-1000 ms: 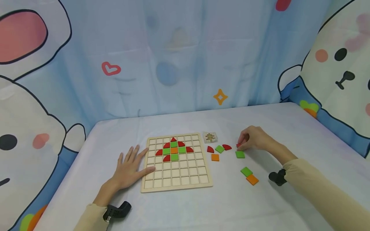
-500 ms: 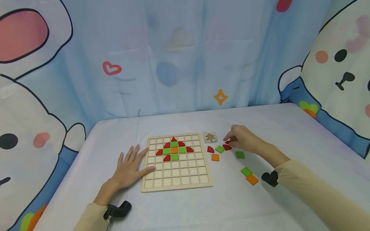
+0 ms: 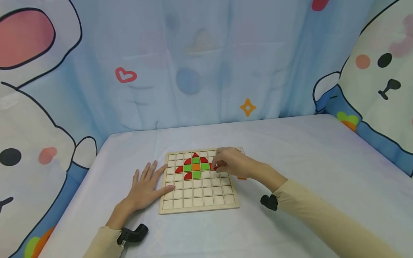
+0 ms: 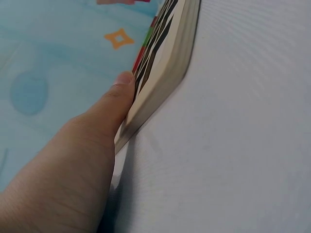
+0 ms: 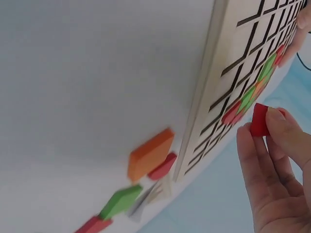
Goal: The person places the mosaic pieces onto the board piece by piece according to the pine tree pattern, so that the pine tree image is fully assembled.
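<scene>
- A red piece (image 5: 260, 120) is pinched between the thumb and fingers of the right hand (image 3: 233, 161) over the right-hand part of a gridded wooden board (image 3: 198, 201); its full outline is covered, and whether the board is touched cannot be told.
- The board's left side is touched by the left hand (image 3: 142, 190), its fingers spread wide and its thumb laid over the rim; nothing is grasped, and the board is apparently being steadied.
- On the grid, an orange tile (image 3: 196, 167) is framed on four sides by green tiles (image 3: 204, 166), flanked by curved red tiles (image 3: 188, 176) and topped by a red triangle (image 3: 195, 155); the pattern's right end is partly hidden by fingers.
- The step in hand is judged to be the placing of one more red piece: left of the lowest green tile a red one is set, while the matching cell (image 3: 205, 174) on the right is bare.
- For the next move, a turn to mirror that tile, a square lowering and a gentle release seem to be called for, with neighbours left undisturbed.
- Beyond the board, on the worktop (image 3: 290, 143), an orange piece (image 5: 150, 154), a green piece (image 5: 120, 201) and spare red pieces (image 5: 163, 166) are seen loose; a patterned card (image 3: 241, 149) is half hidden behind the right hand.
</scene>
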Demonstrator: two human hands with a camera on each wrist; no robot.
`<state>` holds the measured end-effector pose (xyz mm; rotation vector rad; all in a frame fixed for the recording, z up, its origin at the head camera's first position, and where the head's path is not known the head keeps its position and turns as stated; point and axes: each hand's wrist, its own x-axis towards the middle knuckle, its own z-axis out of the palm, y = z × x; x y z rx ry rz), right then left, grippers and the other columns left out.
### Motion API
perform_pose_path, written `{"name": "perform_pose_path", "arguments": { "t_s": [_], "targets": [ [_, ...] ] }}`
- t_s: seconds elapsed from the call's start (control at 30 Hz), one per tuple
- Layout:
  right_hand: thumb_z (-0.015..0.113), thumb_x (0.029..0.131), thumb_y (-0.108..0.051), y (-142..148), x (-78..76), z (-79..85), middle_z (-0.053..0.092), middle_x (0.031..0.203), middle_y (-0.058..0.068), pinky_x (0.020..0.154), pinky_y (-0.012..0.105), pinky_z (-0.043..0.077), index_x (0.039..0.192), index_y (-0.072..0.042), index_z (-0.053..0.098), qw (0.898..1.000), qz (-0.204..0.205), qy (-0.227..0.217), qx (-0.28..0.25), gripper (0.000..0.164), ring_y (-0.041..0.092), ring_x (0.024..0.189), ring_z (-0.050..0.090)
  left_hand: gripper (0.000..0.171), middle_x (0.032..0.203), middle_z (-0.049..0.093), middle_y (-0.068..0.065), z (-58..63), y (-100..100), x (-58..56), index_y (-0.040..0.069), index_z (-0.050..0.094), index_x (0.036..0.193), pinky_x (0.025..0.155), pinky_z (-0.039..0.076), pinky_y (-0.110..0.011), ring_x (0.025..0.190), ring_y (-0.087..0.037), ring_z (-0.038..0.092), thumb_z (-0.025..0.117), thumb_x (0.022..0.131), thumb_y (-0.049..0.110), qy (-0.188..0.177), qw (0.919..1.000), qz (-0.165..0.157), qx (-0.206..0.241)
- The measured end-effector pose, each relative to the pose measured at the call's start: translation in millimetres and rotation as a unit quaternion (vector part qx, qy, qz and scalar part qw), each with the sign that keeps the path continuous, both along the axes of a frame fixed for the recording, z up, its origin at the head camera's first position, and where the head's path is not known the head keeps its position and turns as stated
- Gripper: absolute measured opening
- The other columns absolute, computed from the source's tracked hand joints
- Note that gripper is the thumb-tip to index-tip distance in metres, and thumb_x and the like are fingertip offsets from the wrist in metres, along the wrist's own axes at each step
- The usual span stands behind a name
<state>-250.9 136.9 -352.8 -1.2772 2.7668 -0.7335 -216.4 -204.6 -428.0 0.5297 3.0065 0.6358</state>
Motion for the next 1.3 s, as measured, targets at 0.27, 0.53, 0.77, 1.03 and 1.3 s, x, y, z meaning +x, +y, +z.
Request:
{"name": "perform_pose_path", "arguments": {
  "t_s": [0.27, 0.53, 0.77, 1.03, 1.3],
  "targets": [
    [0.081, 0.089, 0.001, -28, -7.5, -14.6, 0.070, 0.085, -0.002, 0.069, 0.021, 0.054, 0.092, -0.004, 0.079, 0.999, 0.010, -0.041, -0.032, 0.007, 0.005, 0.074, 0.059, 0.091, 0.173, 0.015, -0.022, -1.7, -1, 0.6, 0.015, 0.031, 0.166, 0.120, -0.005, -0.072, 0.160, -0.045, 0.005, 0.061, 0.095, 0.063, 0.005, 0.9999, -0.001, 0.012],
    [0.078, 0.090, 0.006, -36, -4.3, -16.0, 0.075, 0.092, 0.006, 0.070, 0.020, 0.056, 0.097, 0.000, 0.080, 0.998, -0.018, -0.050, -0.046, 0.010, 0.009, 0.077, 0.066, 0.090, 0.173, 0.015, -0.022, 2.8, 2, 0.7, 0.015, 0.030, 0.166, 0.120, -0.004, -0.073, 0.160, -0.045, 0.004, 0.059, 0.096, 0.064, -0.001, 1.0000, -0.004, 0.005],
    [0.078, 0.090, 0.005, -42, -1.0, -16.2, 0.074, 0.093, 0.006, 0.070, 0.020, 0.056, 0.099, 0.001, 0.082, 0.995, -0.075, -0.065, -0.033, 0.010, 0.013, 0.083, 0.066, 0.091, 0.172, 0.016, -0.023, 0.0, 1, 0.5, 0.014, 0.031, 0.166, 0.120, -0.003, -0.073, 0.159, -0.045, 0.006, 0.060, 0.095, 0.063, 0.006, 1.0000, -0.001, 0.005],
    [0.078, 0.090, 0.006, -49, 2.3, -18.8, 0.078, 0.096, 0.010, 0.075, 0.022, 0.059, 0.103, 0.002, 0.082, 0.990, -0.115, -0.077, -0.019, 0.014, 0.019, 0.090, 0.070, 0.091, 0.173, 0.014, -0.023, 2.7, 0, 2.1, 0.014, 0.029, 0.167, 0.121, -0.005, -0.072, 0.160, -0.044, 0.003, 0.059, 0.096, 0.063, -0.009, 0.9999, 0.003, -0.008],
    [0.075, 0.093, 0.006, -55, 6.5, -19.0, 0.077, 0.103, 0.016, 0.080, 0.028, 0.061, 0.105, 0.006, 0.081, 0.991, -0.120, -0.064, 0.013, 0.014, 0.028, 0.101, 0.072, 0.090, 0.172, 0.015, -0.023, 4.1, 2, 3.6, 0.014, 0.031, 0.166, 0.120, -0.004, -0.073, 0.160, -0.045, 0.004, 0.059, 0.096, 0.062, -0.002, 1.0000, 0.003, -0.006]
  ]
}}
